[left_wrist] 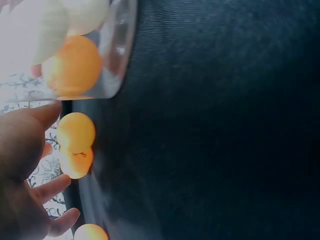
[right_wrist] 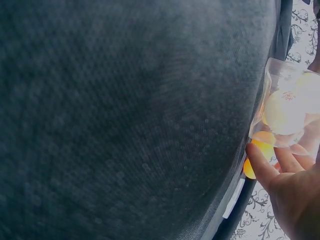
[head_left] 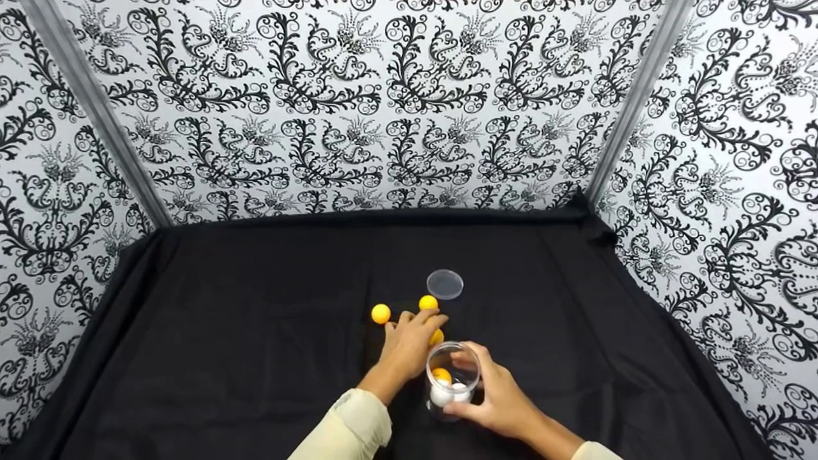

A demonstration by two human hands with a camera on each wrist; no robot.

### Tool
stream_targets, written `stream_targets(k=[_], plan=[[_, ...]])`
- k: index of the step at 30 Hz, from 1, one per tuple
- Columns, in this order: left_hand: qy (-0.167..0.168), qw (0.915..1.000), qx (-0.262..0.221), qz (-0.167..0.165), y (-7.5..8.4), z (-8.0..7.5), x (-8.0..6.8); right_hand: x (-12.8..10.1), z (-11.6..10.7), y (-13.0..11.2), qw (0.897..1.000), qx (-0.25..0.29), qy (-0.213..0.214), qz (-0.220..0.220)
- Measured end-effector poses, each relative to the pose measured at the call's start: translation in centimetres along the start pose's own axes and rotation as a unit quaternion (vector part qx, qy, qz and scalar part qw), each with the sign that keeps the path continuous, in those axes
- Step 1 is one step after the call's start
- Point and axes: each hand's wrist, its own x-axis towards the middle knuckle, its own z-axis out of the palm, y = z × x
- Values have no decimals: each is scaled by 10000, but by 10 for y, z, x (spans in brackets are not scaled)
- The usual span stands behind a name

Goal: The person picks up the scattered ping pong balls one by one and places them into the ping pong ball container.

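Black cloth covers the bench (head_left: 255,358), walled round by black-and-white scrollwork paper. Near the front edge three orange balls lie loose: one under the left hand's fingertips (head_left: 437,337), one just beyond them (head_left: 428,302), one off to the left (head_left: 381,313). The near ball lies straight ahead of the left hand (head_left: 411,342), which reaches forward over it with fingers spread and fairly straight, touching or nearly touching it; I cannot tell whether it is gripped yet. Just right of that hand, almost touching it, stands the clear jar (head_left: 452,377), upright, mouth open, with one orange and some white balls inside. The right hand (head_left: 501,399) wraps its grip round the jar's right side. So the left hand is the nearer to the loose balls, and the jar's mouth sits just behind and right of the ball. The lid (head_left: 445,284) lies flat further back, well apart from both hands.
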Motion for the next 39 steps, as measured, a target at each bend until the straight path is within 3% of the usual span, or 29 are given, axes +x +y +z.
stream_targets(k=[4,11,15,28,39], plan=[[-269,9995,171,30,2,4,2,0,0,-1,10000,-25,-19,50],[-431,9965,669,272,5,10,5,0,0,-3,9999,-49,-27,138],[-489,9952,812,254,3,12,3,0,0,-4,9997,-87,-22,221],[58,9909,1239,525,-2,13,-3,0,1,-3,9999,-128,62,84],[229,9954,811,466,-10,6,-9,-1,0,-3,9998,-132,9,142]])
